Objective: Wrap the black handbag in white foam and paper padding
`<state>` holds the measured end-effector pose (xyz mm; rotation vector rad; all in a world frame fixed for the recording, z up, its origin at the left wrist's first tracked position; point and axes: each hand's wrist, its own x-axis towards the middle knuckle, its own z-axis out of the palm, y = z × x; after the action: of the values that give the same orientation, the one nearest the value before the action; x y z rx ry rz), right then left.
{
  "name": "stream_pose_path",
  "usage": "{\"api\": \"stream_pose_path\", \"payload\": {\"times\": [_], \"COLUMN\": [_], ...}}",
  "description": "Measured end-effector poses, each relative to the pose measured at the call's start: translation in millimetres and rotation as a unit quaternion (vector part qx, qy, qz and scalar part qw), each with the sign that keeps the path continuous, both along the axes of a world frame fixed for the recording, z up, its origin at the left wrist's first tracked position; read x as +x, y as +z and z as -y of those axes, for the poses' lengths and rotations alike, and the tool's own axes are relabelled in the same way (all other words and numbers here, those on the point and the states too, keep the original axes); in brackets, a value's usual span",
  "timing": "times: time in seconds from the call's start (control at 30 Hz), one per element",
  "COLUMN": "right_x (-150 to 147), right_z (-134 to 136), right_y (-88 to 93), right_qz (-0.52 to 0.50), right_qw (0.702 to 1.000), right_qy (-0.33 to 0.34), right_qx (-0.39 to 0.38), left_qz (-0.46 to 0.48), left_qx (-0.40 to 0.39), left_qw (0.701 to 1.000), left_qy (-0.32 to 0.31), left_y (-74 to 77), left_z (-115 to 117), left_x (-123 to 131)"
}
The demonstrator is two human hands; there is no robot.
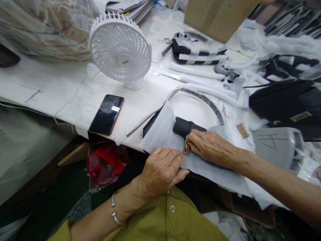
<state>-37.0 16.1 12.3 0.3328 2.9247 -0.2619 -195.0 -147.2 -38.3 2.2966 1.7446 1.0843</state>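
A black bag lies at the table's front edge, mostly covered by a thin grey-white sheet. Its wrapped handle arches out behind it. On the sheet rests a black strap piece, partly behind my fingers. My right hand is closed, thumb and fingers pinching a gold metal clasp by its right side. Close to the left of the clasp, my left hand curls its fingers over the near edge of the covered bag, thumb toward the clasp. Its fingertips are partly hidden.
Left of the bag lies a phone, with a white fan standing behind. Wrapped straps and a striped black bag are farther back. At the right are another black bag, a grey plastic piece and a cardboard box.
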Motion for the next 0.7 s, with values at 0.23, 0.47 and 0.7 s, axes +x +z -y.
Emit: {"api": "stream_pose_path", "payload": {"times": [0.23,0.47,0.7], "right_x": [6.1,17.5,11.8], "right_z": [-4.8,-11.9,-3.2], "right_y": [0.0,12.4,18.3], "right_qz": [-0.053,-0.087,-0.032], "right_qw": [0.997,0.992,0.995], "right_qy": [-0.059,-0.002,0.066], "right_qx": [-0.005,-0.095,-0.07], "left_qz": [0.005,0.006,0.002], "left_qx": [0.001,-0.008,-0.02], "left_qw": [1.0,1.0,1.0], "left_qy": [0.0,-0.006,-0.004], "left_y": [-0.8,-1.7,-1.0], "left_z": [0.3,0.2,0.5], "left_x": [0.1,-0.8,-0.4]}}
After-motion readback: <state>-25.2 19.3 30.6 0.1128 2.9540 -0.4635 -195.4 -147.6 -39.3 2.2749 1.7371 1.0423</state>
